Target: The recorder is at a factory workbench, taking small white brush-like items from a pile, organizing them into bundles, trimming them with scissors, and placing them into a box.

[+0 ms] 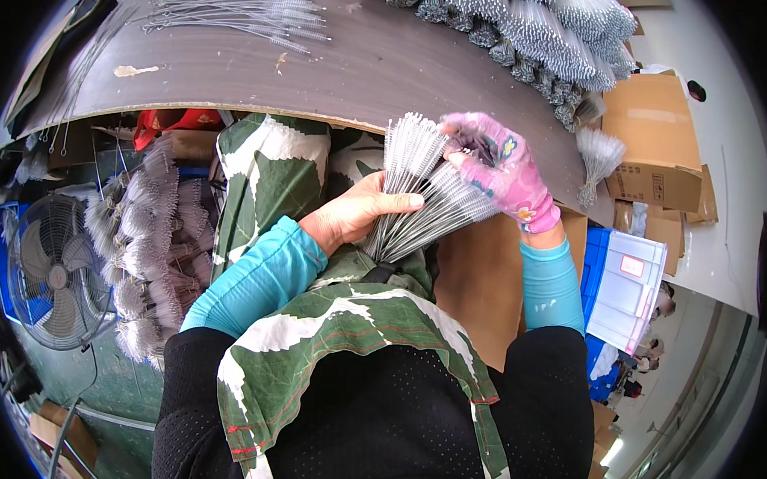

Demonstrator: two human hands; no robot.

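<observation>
A bundle of thin wire brushes point(413, 151) with white bristle heads stands in front of my body, above my lap. My bare left hand point(359, 208) is closed round it, the thumb lying across the wire stems. The bundle splits into two fans, one upright and one leaning right point(462, 196). My right hand point(506, 168), in a pink flowered glove, is beside the bristle heads with its fingers curled in. Whatever its fingertips pinch, if anything, is too small to make out.
Loose brushes point(240, 6) lie on the brown table point(365, 67), with a big heap of bundled brushes point(530, 28) at its far right. Cardboard boxes point(653, 140) and a white bin point(625, 289) stand right. Left are hanging brush bundles point(149, 221) and a fan point(61, 272).
</observation>
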